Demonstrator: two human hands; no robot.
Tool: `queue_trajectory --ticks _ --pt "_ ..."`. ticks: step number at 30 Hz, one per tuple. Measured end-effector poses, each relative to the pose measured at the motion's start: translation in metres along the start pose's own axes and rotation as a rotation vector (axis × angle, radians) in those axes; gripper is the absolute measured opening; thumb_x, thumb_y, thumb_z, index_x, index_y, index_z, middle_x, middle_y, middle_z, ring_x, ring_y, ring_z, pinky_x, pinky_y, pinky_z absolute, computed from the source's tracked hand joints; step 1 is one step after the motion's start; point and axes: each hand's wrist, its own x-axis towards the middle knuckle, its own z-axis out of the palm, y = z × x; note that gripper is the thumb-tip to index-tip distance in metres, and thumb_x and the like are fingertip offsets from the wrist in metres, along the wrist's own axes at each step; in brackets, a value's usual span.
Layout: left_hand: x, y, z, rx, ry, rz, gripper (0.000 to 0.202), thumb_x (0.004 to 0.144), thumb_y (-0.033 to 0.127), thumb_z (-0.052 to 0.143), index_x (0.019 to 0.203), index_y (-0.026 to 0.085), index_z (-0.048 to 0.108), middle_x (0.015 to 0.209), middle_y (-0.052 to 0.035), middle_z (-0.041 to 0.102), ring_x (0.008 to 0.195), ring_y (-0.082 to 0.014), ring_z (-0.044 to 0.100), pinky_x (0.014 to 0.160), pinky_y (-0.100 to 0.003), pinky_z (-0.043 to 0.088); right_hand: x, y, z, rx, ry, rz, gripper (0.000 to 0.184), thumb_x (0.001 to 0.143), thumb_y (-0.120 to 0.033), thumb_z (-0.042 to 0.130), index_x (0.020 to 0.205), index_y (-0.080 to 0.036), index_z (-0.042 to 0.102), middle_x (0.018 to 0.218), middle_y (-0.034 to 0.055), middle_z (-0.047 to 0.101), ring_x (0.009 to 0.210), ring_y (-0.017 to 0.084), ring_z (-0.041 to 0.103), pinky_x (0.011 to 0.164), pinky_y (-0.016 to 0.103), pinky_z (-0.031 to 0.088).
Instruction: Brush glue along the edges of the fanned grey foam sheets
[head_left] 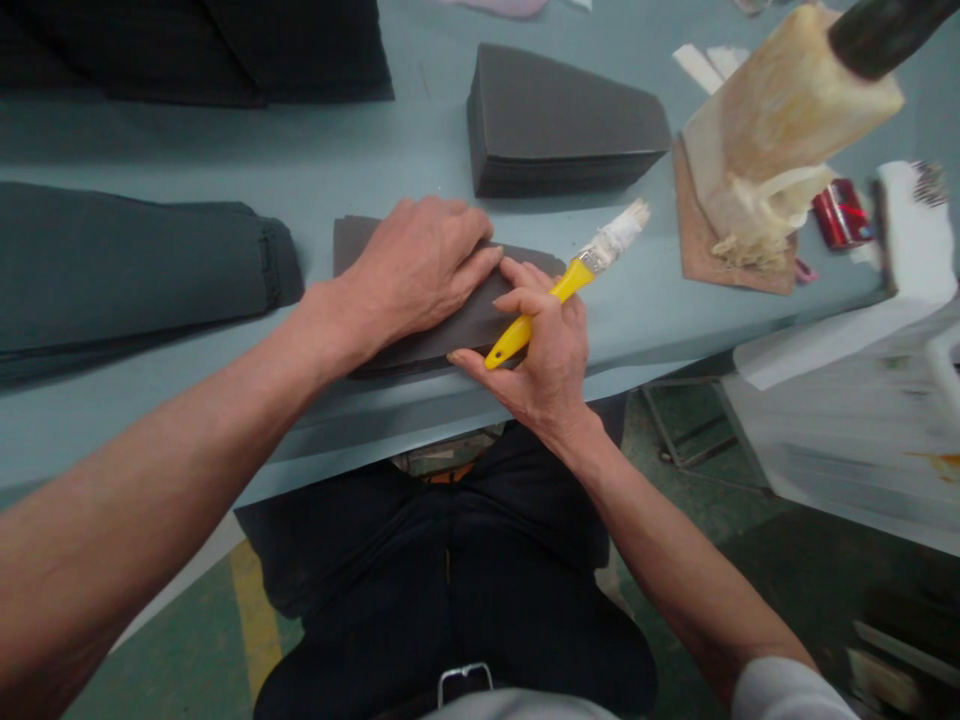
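My left hand [424, 265] lies palm down on a stack of dark grey cut pieces [420, 345] at the table's front edge. Its fingers are stretched toward the right end of the stack. A yellow-handled paintbrush [574, 278] is held in my right hand [551, 345], its whitish, caked bristles pointing up and to the right. The thumb and fingers of that hand also touch the stack's right part. Both hands cover much of the stack's top. Beyond it stands another neat stack of grey tapered pieces [562, 110].
Folded dark green fabric [135, 265] lies at the left, with black stacked material [300, 50] behind. At right, a crusted pale container [780, 120] stands on a brown board [694, 225]. A red can [840, 215] is beside it. A white bin [862, 430] sits below the table edge.
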Motion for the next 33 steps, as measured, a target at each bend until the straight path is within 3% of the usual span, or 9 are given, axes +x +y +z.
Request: queue_trajectory --ticks 6,12,15,18,25,33 --pt "0.0 -0.002 0.004 -0.076 -0.014 -0.035 0.058 0.109 0.047 0.028 0.133 0.018 0.072 0.133 -0.021 0.073 0.132 -0.0387 0.066 0.114 -0.05 0.045 0.001 -0.001 0.0 -0.013 0.036 -0.023 0.055 0.1 -0.068 0.072 0.128 -0.026 0.052 0.151 0.0198 0.072 0.147 0.039 0.065 0.123 0.065 0.049" --pt "-0.001 -0.003 0.006 -0.09 0.023 -0.036 0.054 0.108 0.048 0.03 0.128 0.022 0.074 0.129 -0.0178 0.074 0.129 -0.0374 0.066 0.113 -0.05 0.047 0.004 0.001 -0.004 -0.03 0.033 -0.041 0.053 0.102 -0.067 0.069 0.13 -0.026 0.052 0.146 0.0193 0.074 0.142 0.038 0.069 0.117 0.061 0.055" --pt "-0.001 -0.005 0.009 -0.095 0.049 -0.012 0.055 0.109 0.05 0.03 0.129 0.025 0.074 0.127 -0.0157 0.076 0.127 -0.0368 0.067 0.111 -0.051 0.048 0.008 0.002 -0.007 -0.016 0.063 -0.022 0.043 0.105 -0.059 0.068 0.13 -0.027 0.052 0.143 0.017 0.075 0.139 0.035 0.071 0.112 0.054 0.059" --pt "-0.001 -0.007 0.012 -0.084 0.052 -0.011 0.058 0.109 0.05 0.029 0.13 0.02 0.074 0.128 -0.0186 0.075 0.128 -0.0384 0.067 0.111 -0.052 0.048 0.013 0.006 -0.01 -0.003 0.087 0.021 0.033 0.109 -0.05 0.065 0.129 -0.025 0.054 0.141 0.0159 0.076 0.131 0.032 0.074 0.108 0.051 0.061" --pt "0.001 -0.01 0.017 -0.043 0.092 0.008 0.057 0.11 0.042 0.022 0.123 0.021 0.072 0.12 -0.0161 0.076 0.123 -0.0347 0.069 0.106 -0.048 0.049 0.026 0.009 -0.009 0.007 0.092 0.091 0.026 0.11 -0.039 0.059 0.13 -0.023 0.054 0.144 0.017 0.074 0.128 0.035 0.075 0.109 0.061 0.061" --pt "-0.005 -0.006 0.008 -0.112 0.027 -0.03 0.054 0.107 0.038 0.022 0.13 0.02 0.067 0.126 -0.0152 0.073 0.12 -0.0361 0.062 0.107 -0.056 0.046 0.051 0.001 0.002 0.044 0.057 0.087 0.024 0.112 -0.035 0.051 0.133 -0.026 0.05 0.146 0.0137 0.07 0.14 0.031 0.069 0.119 0.058 0.056"
